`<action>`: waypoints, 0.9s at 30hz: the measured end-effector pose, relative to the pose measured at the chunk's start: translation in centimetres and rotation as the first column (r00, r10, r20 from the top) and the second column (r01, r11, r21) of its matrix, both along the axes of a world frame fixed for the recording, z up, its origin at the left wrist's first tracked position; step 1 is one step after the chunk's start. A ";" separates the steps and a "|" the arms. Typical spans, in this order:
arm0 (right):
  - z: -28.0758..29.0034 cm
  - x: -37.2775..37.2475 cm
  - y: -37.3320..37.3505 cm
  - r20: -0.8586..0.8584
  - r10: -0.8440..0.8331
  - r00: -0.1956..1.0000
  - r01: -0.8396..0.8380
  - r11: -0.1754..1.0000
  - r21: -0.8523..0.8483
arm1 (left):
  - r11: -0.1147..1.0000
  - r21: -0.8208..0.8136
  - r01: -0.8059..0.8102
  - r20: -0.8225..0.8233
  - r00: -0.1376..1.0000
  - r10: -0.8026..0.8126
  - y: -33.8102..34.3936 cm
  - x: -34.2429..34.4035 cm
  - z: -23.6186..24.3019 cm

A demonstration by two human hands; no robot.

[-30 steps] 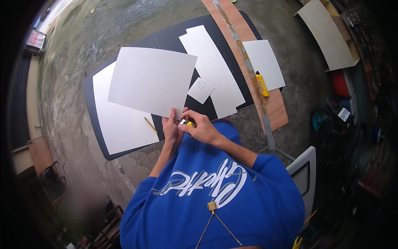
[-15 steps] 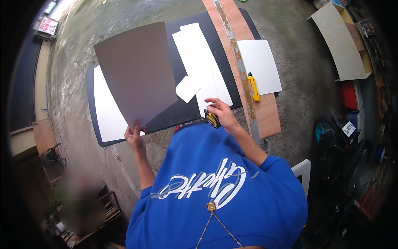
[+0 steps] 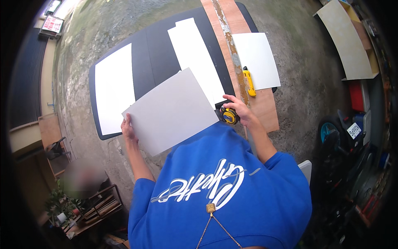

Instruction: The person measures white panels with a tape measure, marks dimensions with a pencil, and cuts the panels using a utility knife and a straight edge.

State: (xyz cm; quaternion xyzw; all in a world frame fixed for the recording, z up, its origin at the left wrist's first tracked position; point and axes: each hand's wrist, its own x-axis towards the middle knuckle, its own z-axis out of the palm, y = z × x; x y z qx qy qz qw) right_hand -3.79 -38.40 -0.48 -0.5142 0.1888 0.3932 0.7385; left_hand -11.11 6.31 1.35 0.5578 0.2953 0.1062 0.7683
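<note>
My left hand (image 3: pixel 128 128) grips the left corner of a thin grey rectangular sheet (image 3: pixel 170 112), thumb on top. The sheet is held in front of my body, over the table's near edge, and covers part of the table. In my right hand (image 3: pixel 241 111) is a yellow and black tape measure (image 3: pixel 230 115), close beside the sheet's right corner; the index finger sticks out. Whether any blade is pulled out is too small to tell. Beyond the sheet, long white sheets (image 3: pixel 195 54) lie overlapping on the black table (image 3: pixel 155 54).
Another white sheet (image 3: pixel 114 83) lies at the table's left. On the right are a wooden board (image 3: pixel 265 112), a rusty metal strip (image 3: pixel 230 41), a white panel (image 3: pixel 256 62) and a yellow utility knife (image 3: pixel 249 81). A shelf unit (image 3: pixel 348 41) and a motorbike (image 3: pixel 331 128) stand farther right.
The grey sheet has swung down from upright to a lower slant toward my body, its right corner now near the tape measure. My right hand has moved slightly right with the tape measure.
</note>
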 end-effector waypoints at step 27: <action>8.4 -0.2 22.5 0.368 -0.327 0.871 0.240 0.935 0.263 | 0.639 0.543 0.544 0.034 0.747 -0.664 -6.8 6.7 5.4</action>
